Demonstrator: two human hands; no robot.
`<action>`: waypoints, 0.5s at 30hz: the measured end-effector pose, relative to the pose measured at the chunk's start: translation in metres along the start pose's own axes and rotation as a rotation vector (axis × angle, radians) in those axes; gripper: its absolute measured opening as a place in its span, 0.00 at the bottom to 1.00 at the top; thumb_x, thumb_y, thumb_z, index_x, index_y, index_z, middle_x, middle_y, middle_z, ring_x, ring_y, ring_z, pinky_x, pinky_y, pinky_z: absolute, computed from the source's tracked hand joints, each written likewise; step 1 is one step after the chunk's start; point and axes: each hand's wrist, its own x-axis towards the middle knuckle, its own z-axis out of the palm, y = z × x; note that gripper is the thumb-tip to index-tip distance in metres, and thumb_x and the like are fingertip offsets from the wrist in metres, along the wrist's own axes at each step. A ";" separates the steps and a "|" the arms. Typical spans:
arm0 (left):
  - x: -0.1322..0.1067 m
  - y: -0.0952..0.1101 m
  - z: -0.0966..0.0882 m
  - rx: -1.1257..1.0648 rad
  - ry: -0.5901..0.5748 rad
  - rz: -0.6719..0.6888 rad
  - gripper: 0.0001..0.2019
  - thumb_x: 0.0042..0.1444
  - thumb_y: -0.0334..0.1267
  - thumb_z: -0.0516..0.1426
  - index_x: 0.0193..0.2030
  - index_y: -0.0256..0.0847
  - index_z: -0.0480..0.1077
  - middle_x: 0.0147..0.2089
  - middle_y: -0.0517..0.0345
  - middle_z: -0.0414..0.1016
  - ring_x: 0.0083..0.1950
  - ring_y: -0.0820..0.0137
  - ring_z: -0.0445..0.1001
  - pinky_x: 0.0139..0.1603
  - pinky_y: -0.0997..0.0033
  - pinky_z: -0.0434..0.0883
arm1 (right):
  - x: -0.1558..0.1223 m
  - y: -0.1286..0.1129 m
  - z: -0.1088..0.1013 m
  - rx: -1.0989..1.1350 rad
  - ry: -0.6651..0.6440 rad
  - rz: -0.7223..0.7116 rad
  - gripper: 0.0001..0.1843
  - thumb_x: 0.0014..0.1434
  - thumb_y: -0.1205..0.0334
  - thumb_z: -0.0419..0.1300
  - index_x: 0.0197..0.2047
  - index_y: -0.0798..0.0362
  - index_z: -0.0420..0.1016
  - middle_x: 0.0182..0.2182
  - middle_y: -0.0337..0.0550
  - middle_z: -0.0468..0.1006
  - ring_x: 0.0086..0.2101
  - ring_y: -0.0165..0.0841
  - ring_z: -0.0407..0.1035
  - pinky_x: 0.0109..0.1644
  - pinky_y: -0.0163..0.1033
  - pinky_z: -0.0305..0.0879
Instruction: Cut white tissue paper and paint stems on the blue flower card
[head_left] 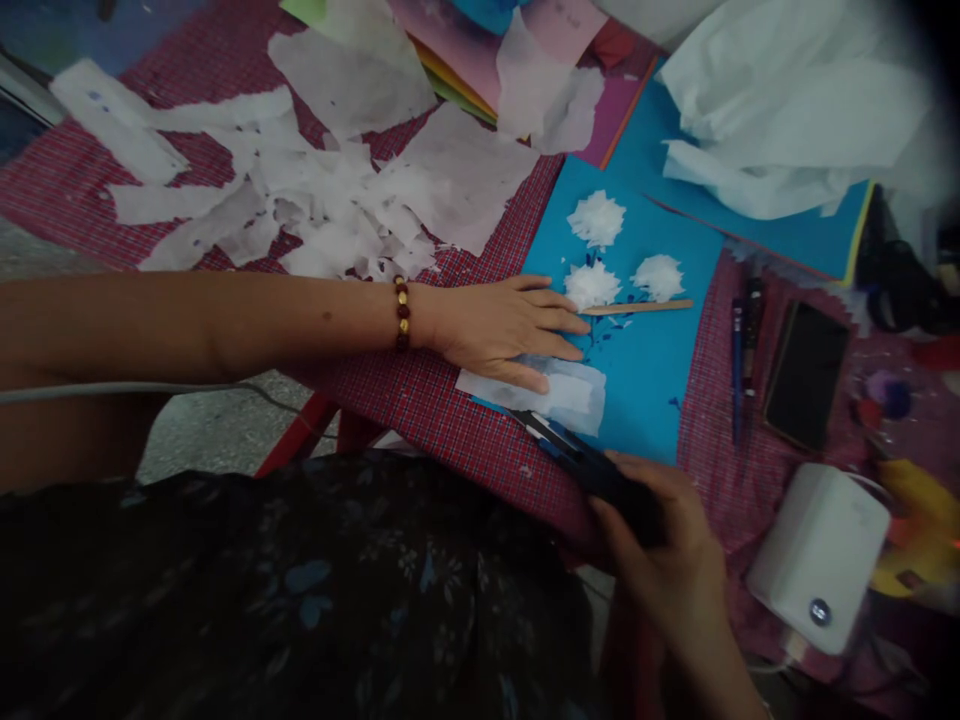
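Observation:
My left hand [510,325] lies flat with its fingers spread, reaching onto a blue sheet [637,390]. Its thumb presses on a folded strip of thin white paper [574,390] at the sheet's near edge. In my right hand [675,540] is a dark stapler [600,475], its narrow end against the near edge of the white strip. Part of the stapler is hidden by my fingers. White ruffled paper flowers [597,218] sit on the blue sheet beyond my left fingertips. A thin wooden stick [641,307] lies across the sheet beside them.
Torn white paper pieces [330,200] are heaped at the left on the checked red cloth [420,440]. Crumpled white paper [795,110] lies at the back right. Pens [737,370], a phone [808,375] and a white power bank with a cable [821,555] are at the right.

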 end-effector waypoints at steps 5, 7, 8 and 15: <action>-0.001 0.001 0.007 0.013 0.045 -0.001 0.29 0.62 0.58 0.53 0.68 0.54 0.64 0.75 0.59 0.58 0.76 0.56 0.51 0.76 0.52 0.38 | 0.006 0.000 0.001 0.001 -0.007 -0.025 0.15 0.62 0.65 0.63 0.51 0.48 0.69 0.48 0.48 0.79 0.48 0.44 0.75 0.52 0.56 0.72; -0.001 0.000 0.008 0.016 0.065 0.012 0.28 0.62 0.57 0.54 0.68 0.55 0.65 0.74 0.59 0.59 0.75 0.56 0.53 0.76 0.52 0.40 | 0.011 0.000 0.002 0.000 -0.015 -0.043 0.14 0.62 0.64 0.63 0.51 0.47 0.69 0.47 0.48 0.79 0.48 0.44 0.75 0.52 0.57 0.72; -0.001 0.000 0.009 0.022 0.071 0.020 0.28 0.63 0.57 0.53 0.68 0.54 0.65 0.74 0.59 0.59 0.75 0.56 0.53 0.76 0.52 0.41 | 0.014 0.000 0.003 -0.003 -0.018 -0.049 0.14 0.62 0.64 0.63 0.51 0.47 0.69 0.47 0.48 0.79 0.48 0.44 0.75 0.52 0.57 0.72; -0.003 0.001 0.007 0.084 0.057 0.039 0.30 0.65 0.59 0.50 0.69 0.50 0.64 0.75 0.53 0.58 0.75 0.56 0.53 0.76 0.50 0.41 | 0.031 0.001 0.007 -0.019 -0.048 -0.090 0.13 0.64 0.62 0.61 0.51 0.47 0.69 0.47 0.47 0.79 0.48 0.44 0.75 0.52 0.57 0.71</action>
